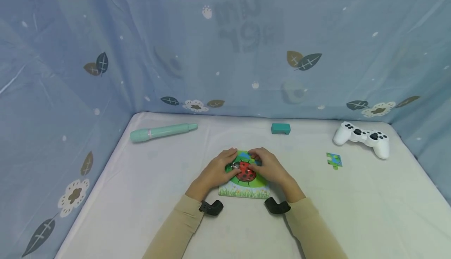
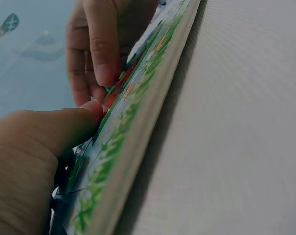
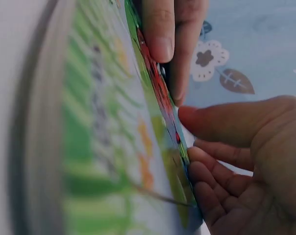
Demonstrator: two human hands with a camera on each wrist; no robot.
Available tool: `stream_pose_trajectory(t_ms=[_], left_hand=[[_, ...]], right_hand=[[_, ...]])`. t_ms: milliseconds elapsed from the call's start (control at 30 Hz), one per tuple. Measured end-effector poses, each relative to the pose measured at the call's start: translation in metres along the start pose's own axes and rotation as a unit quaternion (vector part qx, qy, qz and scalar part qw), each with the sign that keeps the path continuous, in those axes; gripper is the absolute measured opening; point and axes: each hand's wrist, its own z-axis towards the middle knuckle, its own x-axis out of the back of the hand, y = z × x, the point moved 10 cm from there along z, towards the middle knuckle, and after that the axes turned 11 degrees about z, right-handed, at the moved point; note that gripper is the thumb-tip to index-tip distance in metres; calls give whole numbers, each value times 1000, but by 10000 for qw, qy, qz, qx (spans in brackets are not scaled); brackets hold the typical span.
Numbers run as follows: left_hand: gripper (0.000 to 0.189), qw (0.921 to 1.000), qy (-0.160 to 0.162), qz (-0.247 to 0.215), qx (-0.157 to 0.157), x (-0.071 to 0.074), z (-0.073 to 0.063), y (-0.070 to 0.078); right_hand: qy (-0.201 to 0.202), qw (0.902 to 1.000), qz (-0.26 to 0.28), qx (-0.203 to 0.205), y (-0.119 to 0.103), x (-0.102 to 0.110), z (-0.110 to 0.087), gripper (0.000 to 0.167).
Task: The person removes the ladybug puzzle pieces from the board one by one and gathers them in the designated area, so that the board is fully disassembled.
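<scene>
A ladybug jigsaw puzzle (image 1: 243, 191) in a square tray lies flat in front of me, with a painted grass border along its near side. My left hand (image 1: 217, 171) rests along its left side, thumb tip on the ladybug picture. From the right, my right hand (image 1: 270, 167) reaches over the upper right part, its thumb on the red ladybug and its fingers bent at the far corner. That corner is partly hidden under the fingers. Both thumbs nearly meet over the picture in the left wrist view. A loose puzzle piece (image 1: 335, 160), blue and green, lies to the right.
A white game controller (image 1: 363, 137) sits at the back right of the white-covered table (image 1: 116, 212). Toward the back stand a teal block (image 1: 280, 128) and, at left, a mint-green tube-shaped object (image 1: 163, 132). Blue patterned cloth (image 1: 225, 55) hangs behind.
</scene>
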Motion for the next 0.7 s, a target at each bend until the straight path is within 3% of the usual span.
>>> stream_pose_trajectory(t_ms=[300, 700], left_hand=[[71, 9999, -58, 45, 154, 2, -1, -2], [71, 9998, -65, 58, 156, 3, 0, -1]], right_hand=[[82, 9999, -51, -94, 4, -3, 2, 47], [195, 9997, -83, 107, 1, -3, 1, 46]])
